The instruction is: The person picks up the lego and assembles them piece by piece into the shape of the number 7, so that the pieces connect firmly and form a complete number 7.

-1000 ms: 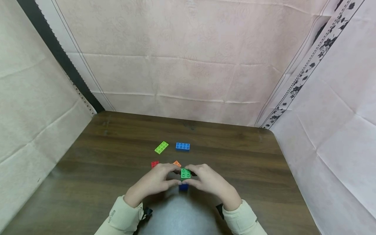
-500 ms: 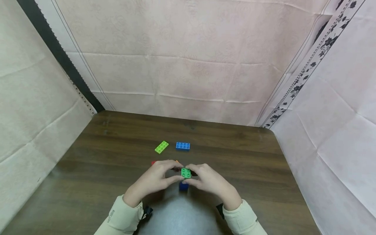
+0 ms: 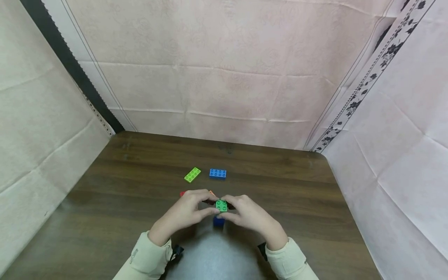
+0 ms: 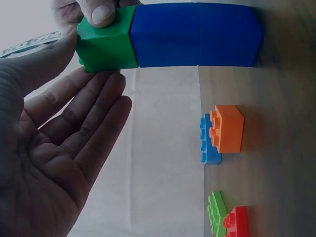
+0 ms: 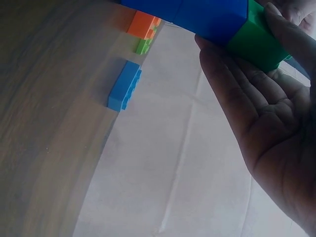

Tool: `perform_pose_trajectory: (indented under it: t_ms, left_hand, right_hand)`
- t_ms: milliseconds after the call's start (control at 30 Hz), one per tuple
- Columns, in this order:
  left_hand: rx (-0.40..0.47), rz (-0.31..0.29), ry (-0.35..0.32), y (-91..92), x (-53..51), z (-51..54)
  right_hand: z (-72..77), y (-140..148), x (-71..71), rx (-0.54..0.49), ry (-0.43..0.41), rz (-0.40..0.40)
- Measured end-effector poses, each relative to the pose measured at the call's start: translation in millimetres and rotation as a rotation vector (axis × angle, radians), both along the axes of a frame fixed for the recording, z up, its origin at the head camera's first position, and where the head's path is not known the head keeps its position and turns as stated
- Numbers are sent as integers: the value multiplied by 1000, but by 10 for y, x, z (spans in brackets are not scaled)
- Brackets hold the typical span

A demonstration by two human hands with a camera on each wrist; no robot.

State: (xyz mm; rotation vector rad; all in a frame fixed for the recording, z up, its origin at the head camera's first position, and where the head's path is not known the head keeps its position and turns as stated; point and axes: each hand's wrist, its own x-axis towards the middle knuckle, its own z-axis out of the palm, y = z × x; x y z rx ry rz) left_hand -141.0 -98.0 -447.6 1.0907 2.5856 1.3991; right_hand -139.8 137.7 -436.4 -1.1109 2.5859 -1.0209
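A green building brick (image 3: 221, 205) tops an upright stack, with two dark blue bricks (image 4: 197, 34) below it in the left wrist view. The lower blue brick stands on the table. My left hand (image 3: 189, 208) pinches the green brick between thumb and index finger on the left side, its other fingers extended. From the right, my right hand (image 3: 250, 216) holds the same brick, thumb on its near face and fingers behind. In the right wrist view, the right fingers (image 5: 227, 84) reach along the green and upper blue bricks.
Beyond the stack on the wooden table (image 3: 280, 182) lie a lighter blue brick (image 3: 217, 174) and a lime green brick (image 3: 192, 175). An orange brick (image 4: 229, 129) and a red brick (image 4: 238, 222) are mostly hidden behind my left hand in the head view. Cloth walls surround the table.
My left hand has shifted slightly up and forward, its thumb now higher by the green brick. It covers more of the red and orange bricks. The right hand and stack stay put.
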Motion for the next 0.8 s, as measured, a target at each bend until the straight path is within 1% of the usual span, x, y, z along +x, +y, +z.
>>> perform_pose_trajectory:
  t_ms: [300,800]
  left_hand:
    - [0,15,-15,9,13,8]
    - [-5,15,-38,22,1,20]
  right_hand:
    - [-5,-2,5,-4,5,2]
    - [-19,-3,11,-23,9,11]
